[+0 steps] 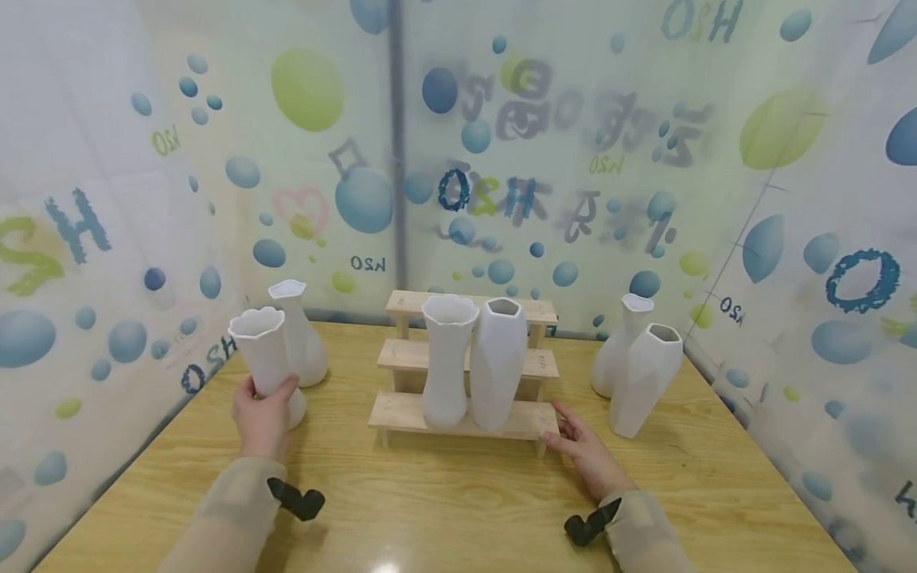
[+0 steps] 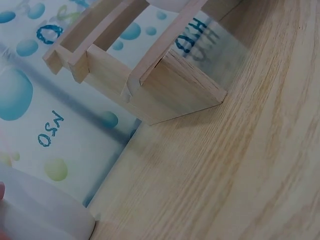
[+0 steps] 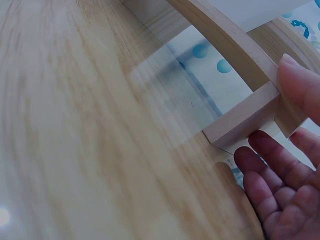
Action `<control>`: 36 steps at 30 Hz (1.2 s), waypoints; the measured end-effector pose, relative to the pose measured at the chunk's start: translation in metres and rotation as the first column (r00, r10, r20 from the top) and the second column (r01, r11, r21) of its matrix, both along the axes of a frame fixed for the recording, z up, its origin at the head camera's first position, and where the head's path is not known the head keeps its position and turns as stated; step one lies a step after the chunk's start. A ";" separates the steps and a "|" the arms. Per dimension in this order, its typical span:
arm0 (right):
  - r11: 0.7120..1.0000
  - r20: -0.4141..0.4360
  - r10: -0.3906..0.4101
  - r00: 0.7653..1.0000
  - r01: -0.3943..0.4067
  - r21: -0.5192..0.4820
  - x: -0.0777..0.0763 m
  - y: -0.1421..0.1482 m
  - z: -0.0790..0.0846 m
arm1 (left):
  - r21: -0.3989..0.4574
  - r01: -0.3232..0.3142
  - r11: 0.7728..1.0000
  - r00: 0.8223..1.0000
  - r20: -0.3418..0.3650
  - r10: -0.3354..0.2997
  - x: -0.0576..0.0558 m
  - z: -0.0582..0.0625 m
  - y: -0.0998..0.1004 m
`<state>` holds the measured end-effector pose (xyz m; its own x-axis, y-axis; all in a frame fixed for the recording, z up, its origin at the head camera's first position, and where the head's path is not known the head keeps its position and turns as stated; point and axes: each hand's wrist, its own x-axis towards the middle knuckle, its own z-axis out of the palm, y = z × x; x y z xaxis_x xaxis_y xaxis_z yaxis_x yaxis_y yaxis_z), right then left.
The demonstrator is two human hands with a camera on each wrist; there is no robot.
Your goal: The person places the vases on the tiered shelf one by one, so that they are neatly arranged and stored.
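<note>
Behind all the fingers rises a fabric backdrop [image 1: 458, 263] printed with blue and green bubbles and mirrored "H2O" lettering. Beneath them spreads a wood-grain table [image 1: 458, 501]. Between the two sets of fingers stands a three-tier wooden display stand [image 1: 397, 404]; its lowest step ends at the right hand's [image 1: 583, 450] fingers, which grasp that front corner, thumb at the front and index finger round the end, the other fingers bent beside the leg.

On that step, left of those fingers, a white faceted vase [image 1: 496, 366] and, farther left, a white scalloped-rim vase [image 1: 447, 366] stand upright side by side. The left hand's [image 1: 261, 422] fingers and thumb are wrapped round the lower half of another white scalloped-rim vase [image 1: 259, 346], left of the stand; whether its base touches the table I cannot tell. Just beyond these fingers is a white narrow-necked vase [image 1: 306, 354]. To the right of the right fingers are a second faceted vase [image 1: 645, 382] and, behind it, a second narrow-necked vase [image 1: 610, 362].
</note>
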<state>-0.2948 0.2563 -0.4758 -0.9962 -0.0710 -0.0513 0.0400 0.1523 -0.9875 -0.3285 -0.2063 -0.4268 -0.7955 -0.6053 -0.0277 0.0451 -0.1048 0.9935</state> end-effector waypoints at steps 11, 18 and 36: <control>1.000 0.004 0.007 1.000 -0.007 -0.007 0.000 0.000 0.001 | 0.000 -0.011 1.000 1.000 -0.001 0.011 -0.003 -0.001 -0.001; 1.000 0.010 0.002 1.000 -0.002 -0.005 0.001 0.000 0.002 | -0.017 0.003 1.000 1.000 0.031 -0.003 -0.003 -0.001 -0.004; 1.000 0.004 0.009 1.000 -0.009 -0.015 0.000 0.001 -0.001 | -0.029 0.057 0.998 0.996 0.066 -0.055 0.001 0.001 -0.007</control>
<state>-0.2951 0.2575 -0.4768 -0.9952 -0.0811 -0.0546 0.0430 0.1377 -0.9895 -0.3276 -0.2138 -0.4257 -0.8253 -0.5612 -0.0625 -0.0246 -0.0748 0.9969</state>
